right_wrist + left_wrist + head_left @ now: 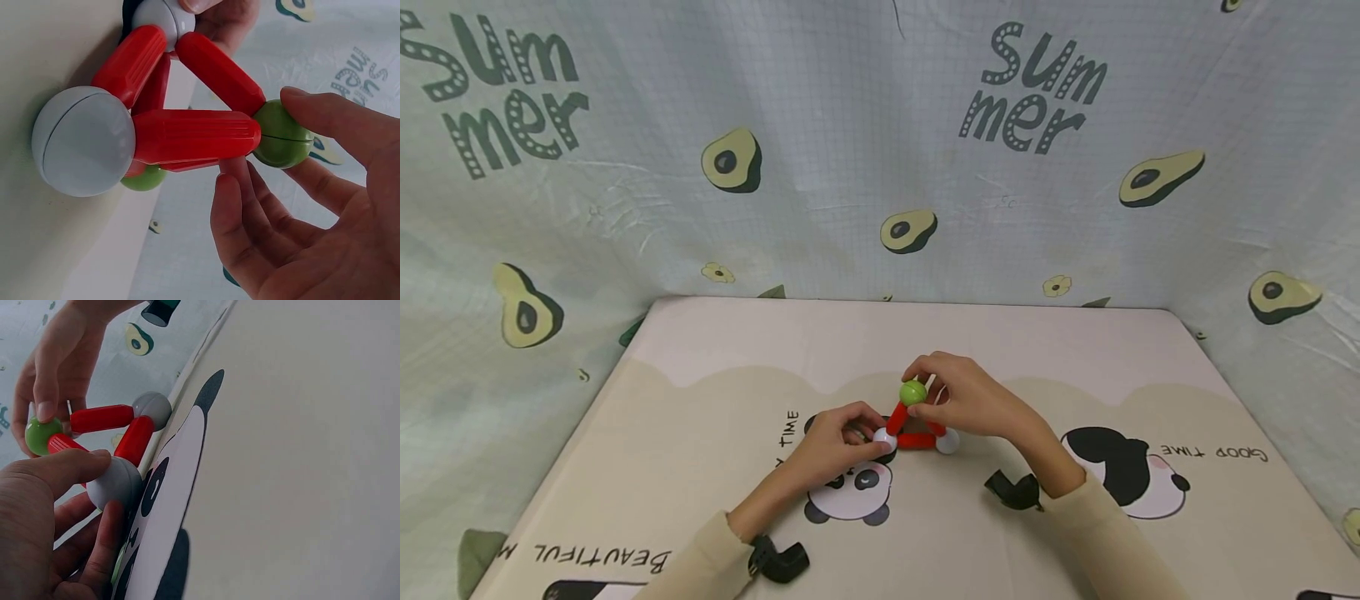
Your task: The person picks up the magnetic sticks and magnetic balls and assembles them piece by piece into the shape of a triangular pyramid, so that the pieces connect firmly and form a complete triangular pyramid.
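On the table stands a frame of red rods [917, 442] joined by balls, shaped like a small pyramid. My left hand [823, 442] pinches the pale grey ball [119, 483] at the frame's left base corner between thumb and fingers. At the top, my right hand [973, 398] holds a green ball [282, 134] between thumb and fingers, with red rods running down from it. Another grey ball [84, 141] forms the right base corner, untouched by either hand. Low behind the rods, a second green ball [144, 179] shows partly in the right wrist view.
The table [715, 467] has a cream and pink cover printed with panda and dog faces. A pale curtain [820, 125] with avocado prints hangs behind it and at the sides. Black wrist mounts [781, 562] sit on both forearms.
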`<state>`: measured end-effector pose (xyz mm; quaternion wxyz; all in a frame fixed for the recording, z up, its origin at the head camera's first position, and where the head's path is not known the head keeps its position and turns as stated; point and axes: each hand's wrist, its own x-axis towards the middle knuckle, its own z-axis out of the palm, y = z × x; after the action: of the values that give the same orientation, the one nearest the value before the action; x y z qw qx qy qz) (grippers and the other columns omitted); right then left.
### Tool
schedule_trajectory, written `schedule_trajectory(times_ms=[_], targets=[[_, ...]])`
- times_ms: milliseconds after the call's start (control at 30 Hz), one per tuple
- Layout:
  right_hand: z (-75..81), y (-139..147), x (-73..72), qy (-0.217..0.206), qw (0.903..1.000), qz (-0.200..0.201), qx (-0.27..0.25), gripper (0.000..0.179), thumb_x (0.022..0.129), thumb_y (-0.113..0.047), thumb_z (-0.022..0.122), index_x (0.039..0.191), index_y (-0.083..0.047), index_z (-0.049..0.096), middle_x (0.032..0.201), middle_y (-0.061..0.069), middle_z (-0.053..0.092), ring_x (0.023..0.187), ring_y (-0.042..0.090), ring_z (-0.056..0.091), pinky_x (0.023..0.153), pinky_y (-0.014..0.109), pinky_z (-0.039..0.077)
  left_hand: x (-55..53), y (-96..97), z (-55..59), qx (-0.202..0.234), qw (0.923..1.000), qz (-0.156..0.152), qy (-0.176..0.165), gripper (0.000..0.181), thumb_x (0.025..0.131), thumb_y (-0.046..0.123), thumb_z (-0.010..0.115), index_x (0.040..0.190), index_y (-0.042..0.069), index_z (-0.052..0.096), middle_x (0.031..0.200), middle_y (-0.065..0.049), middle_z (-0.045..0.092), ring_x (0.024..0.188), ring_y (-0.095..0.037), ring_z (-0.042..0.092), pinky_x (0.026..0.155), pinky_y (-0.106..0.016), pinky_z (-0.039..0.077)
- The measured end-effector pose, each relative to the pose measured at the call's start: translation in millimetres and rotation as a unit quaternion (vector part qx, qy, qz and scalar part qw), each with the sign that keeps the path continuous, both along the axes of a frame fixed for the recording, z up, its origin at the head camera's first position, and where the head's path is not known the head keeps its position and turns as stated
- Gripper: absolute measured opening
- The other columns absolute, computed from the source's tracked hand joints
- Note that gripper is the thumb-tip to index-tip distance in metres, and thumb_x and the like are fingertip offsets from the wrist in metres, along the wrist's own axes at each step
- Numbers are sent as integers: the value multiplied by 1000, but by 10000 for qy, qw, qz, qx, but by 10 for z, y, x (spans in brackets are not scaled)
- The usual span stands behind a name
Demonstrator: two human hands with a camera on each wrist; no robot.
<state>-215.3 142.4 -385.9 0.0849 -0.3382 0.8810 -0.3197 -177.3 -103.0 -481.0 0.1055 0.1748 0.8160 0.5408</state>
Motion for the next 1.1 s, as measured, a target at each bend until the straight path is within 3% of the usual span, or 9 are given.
schedule_trajectory(times_ms=[233,1100], targets=[[-1,2,5,-32,10000,-61,9,31,91,-16,79,119,-12,67,107,1,68,85,9,65,75,22,56,11,-2,13,-5,9999,71,-89,26,90,26,80,113,17,71,100,0,73,82,-11,70,76,-21,56],[-15,-5,9,-131,9999,-77,-34,29,92,-16,76,118,-13,66,107,1,66,86,9,65,77,22,57,12,-1,8,17,10000,65,-40,27,90,27,80,112,15,71,100,-3,73,82,-10,68,76,-21,56]])
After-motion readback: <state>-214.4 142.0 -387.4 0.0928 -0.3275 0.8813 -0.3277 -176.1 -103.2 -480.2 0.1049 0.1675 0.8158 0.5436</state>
